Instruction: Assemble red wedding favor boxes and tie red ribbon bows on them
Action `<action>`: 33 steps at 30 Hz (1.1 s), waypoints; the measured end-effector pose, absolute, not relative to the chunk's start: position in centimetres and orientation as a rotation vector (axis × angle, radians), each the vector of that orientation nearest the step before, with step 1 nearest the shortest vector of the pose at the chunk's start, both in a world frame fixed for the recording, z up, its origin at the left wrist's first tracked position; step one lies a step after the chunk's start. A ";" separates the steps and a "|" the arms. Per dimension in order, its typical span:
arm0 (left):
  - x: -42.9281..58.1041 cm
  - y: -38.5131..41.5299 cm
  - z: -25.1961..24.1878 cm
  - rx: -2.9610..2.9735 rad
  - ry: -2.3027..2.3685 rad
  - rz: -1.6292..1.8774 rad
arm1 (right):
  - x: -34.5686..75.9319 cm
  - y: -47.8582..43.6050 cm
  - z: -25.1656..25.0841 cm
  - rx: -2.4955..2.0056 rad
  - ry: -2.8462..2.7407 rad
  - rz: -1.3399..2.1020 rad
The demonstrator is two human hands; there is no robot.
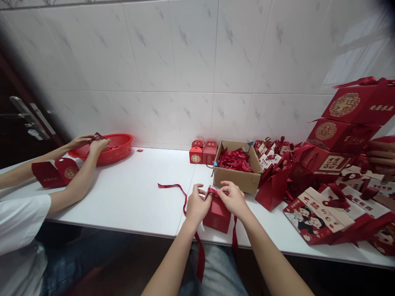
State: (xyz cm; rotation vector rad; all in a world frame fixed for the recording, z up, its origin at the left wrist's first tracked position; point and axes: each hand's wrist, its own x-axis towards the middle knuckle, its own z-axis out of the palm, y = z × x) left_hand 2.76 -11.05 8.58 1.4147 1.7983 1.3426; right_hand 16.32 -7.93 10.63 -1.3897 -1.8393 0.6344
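In front of me a small red gift box (217,216) stands at the table's near edge. My left hand (198,205) is at the top left of the box, its fingers closed on a dark red ribbon (200,257). My right hand (232,198) pinches the same ribbon at the top of the box, thumb and forefinger together. One ribbon tail runs back across the table to the left; other lengths hang over the edge near my lap. My fingers partly hide the top of the box.
Beyond my hands is a cardboard box (236,181) of red ribbons. Two small red boxes (195,156) stand by the wall. Gift bags (319,218) and stacked boxes (345,105) crowd the right. At left, a co-worker's hands (99,146) are over a red basket (119,154), near an open-topped box (51,174).
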 end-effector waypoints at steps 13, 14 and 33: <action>2.3 -10.9 8.5 1.379 1.752 1.364 | 16.5 -7.8 9.9 -1.296 -1.867 0.618; 2.3 -10.9 8.5 1.379 1.751 1.364 | 16.4 -7.7 9.9 -1.288 -1.862 0.623; 2.3 -10.8 8.3 1.387 1.769 1.345 | 16.5 -7.2 9.9 -1.239 -1.815 0.692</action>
